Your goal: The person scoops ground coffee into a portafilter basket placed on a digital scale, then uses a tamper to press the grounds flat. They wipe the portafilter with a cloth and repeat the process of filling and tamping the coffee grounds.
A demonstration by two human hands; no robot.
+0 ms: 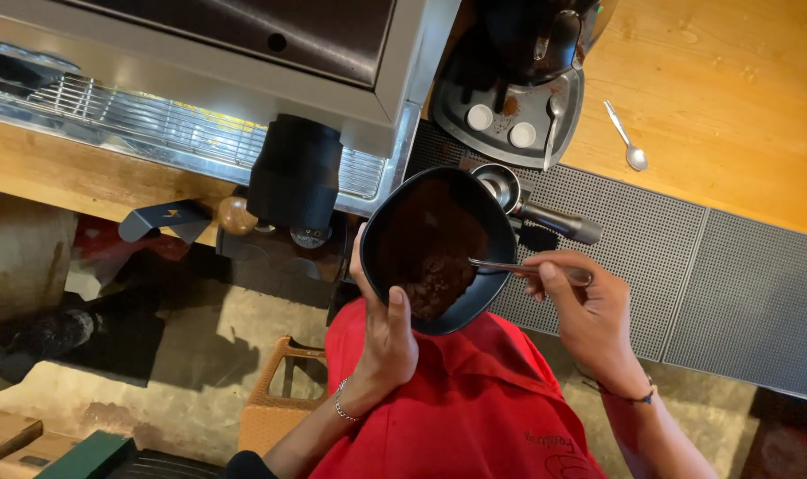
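Observation:
My left hand (384, 333) grips a black bowl (497, 231) by its near rim, thumb over the edge. Dark brown ground coffee (432, 253) lies inside the bowl. My right hand (588, 310) holds a metal spoon (510, 266) by the handle, its tip dipped into the coffee at the bowl's right side. Just behind the bowl, a portafilter (519, 200) with a black handle rests on a grey rubber mat (678, 257).
An espresso machine (199, 80) with a black group head (295, 173) fills the top left. A grinder base (514, 106) stands behind the mat. A second spoon (625, 137) lies on the wooden counter (732, 89). A wicker basket (275, 399) sits on the floor.

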